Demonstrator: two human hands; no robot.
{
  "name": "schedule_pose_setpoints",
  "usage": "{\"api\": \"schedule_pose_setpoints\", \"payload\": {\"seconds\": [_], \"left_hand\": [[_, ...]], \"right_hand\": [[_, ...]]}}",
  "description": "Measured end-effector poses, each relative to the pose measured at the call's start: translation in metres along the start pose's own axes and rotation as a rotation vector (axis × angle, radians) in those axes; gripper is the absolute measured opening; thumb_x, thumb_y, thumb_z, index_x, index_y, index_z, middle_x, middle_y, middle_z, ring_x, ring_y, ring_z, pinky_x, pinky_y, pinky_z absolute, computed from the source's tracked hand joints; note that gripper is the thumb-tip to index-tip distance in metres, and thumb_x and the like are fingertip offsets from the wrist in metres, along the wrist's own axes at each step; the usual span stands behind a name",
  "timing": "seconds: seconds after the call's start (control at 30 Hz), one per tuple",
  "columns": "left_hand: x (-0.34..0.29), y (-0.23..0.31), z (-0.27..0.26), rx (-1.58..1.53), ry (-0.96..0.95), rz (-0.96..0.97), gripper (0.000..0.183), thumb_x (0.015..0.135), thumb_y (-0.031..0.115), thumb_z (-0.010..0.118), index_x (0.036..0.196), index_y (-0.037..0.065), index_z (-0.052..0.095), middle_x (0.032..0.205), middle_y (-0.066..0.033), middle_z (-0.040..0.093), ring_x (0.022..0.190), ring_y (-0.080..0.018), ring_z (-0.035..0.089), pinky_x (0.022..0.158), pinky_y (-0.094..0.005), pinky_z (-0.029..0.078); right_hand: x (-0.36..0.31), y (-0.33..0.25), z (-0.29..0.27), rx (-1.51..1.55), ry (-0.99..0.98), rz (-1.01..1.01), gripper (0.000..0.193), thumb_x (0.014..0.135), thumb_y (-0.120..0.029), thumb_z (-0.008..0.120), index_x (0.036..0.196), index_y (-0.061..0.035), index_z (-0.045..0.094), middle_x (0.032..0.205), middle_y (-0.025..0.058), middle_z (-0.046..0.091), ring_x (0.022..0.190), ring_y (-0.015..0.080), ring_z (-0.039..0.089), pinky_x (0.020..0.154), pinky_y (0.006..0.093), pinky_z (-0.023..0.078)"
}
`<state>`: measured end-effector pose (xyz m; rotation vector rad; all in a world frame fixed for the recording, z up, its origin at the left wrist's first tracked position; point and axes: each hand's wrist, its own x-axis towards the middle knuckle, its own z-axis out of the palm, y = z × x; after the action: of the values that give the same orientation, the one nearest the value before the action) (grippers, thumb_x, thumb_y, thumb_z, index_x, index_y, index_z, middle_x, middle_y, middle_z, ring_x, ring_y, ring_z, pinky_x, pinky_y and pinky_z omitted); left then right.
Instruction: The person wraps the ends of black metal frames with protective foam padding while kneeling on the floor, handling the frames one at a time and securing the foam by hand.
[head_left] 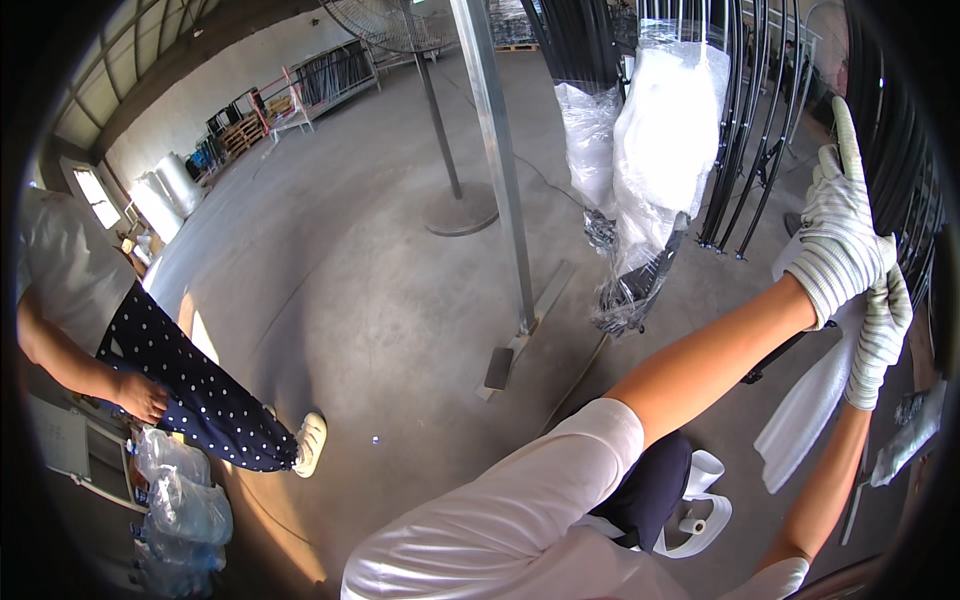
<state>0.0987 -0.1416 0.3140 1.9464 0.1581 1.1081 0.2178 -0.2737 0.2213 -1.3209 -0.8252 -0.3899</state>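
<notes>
Both my hands wear white striped knit gloves and are close together at the far right. My left hand (838, 235) reaches across with one finger stretched upward and the others bent, beside a dense row of black tubes (888, 130). Just below it, my right hand (880, 335) is raised with its fingers bent near the left wrist. What either hand grips is hidden. A white translucent foam sheet (808, 425) hangs down beside the right hand and behind the left wrist.
Plastic-wrapped black tubes (665, 140) stand ahead, beside a metal post (495, 150) with a floor base. A pedestal fan (440, 130) is farther back. At left stands another person (150, 330) near bagged clear bottles (180, 500). White strapping (700, 515) lies by my leg.
</notes>
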Motion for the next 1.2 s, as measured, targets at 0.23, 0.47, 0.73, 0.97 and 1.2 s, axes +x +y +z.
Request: {"api": "schedule_pose_setpoints", "payload": {"seconds": [0.23,0.47,0.73,0.97,1.2], "left_hand": [[0.004,-0.004,-0.002,0.012,-0.027,-0.026,0.131,0.054,0.006,0.079,0.134,0.011,-0.025,0.12,-0.0238,0.035,0.106,-0.0345,0.046,0.095,-0.0381,0.039],[0.006,-0.006,0.001,0.13,-0.039,-0.08,0.133,0.051,0.008,0.081,0.135,0.008,-0.022,0.12,-0.0246,0.035,0.109,-0.033,0.044,0.097,-0.0356,0.037],[0.009,-0.008,0.004,0.11,-0.092,-0.097,0.131,0.052,0.007,0.08,0.135,0.008,-0.022,0.12,-0.0261,0.034,0.109,-0.0349,0.044,0.098,-0.0357,0.036],[0.006,-0.009,0.005,0.133,-0.025,-0.033,0.128,0.054,0.004,0.078,0.136,0.011,-0.02,0.125,-0.0261,0.031,0.113,-0.037,0.042,0.1,-0.0378,0.035],[0.008,-0.013,0.007,0.016,-0.05,-0.07,0.128,0.054,0.0,0.077,0.136,0.015,-0.021,0.122,-0.0218,0.034,0.111,-0.0355,0.044,0.098,-0.0374,0.037]], "right_hand": [[-0.003,0.006,0.016,0.343,0.042,-0.017,0.032,0.083,-0.01,0.061,0.112,0.0011,0.054,0.104,0.0081,0.06,0.092,0.0118,0.056,0.087,0.025,0.042],[-0.002,0.01,0.009,0.303,-0.013,0.043,0.035,0.086,-0.012,0.057,0.118,0.0001,0.05,0.11,0.0067,0.057,0.096,0.0109,0.054,0.089,0.0254,0.04],[-0.006,0.009,0.009,0.333,0.005,0.057,0.033,0.084,-0.011,0.06,0.114,-0.0002,0.053,0.106,0.0067,0.06,0.092,0.0114,0.056,0.086,0.0252,0.042],[-0.006,0.012,0.008,0.349,-0.053,0.044,0.035,0.086,-0.014,0.058,0.116,0.0008,0.051,0.11,0.0071,0.057,0.096,0.0111,0.054,0.089,0.0255,0.04],[-0.009,0.011,0.017,0.319,-0.021,0.066,0.036,0.087,-0.015,0.056,0.118,0.0009,0.05,0.11,0.007,0.057,0.097,0.0115,0.053,0.09,0.025,0.039]]}}
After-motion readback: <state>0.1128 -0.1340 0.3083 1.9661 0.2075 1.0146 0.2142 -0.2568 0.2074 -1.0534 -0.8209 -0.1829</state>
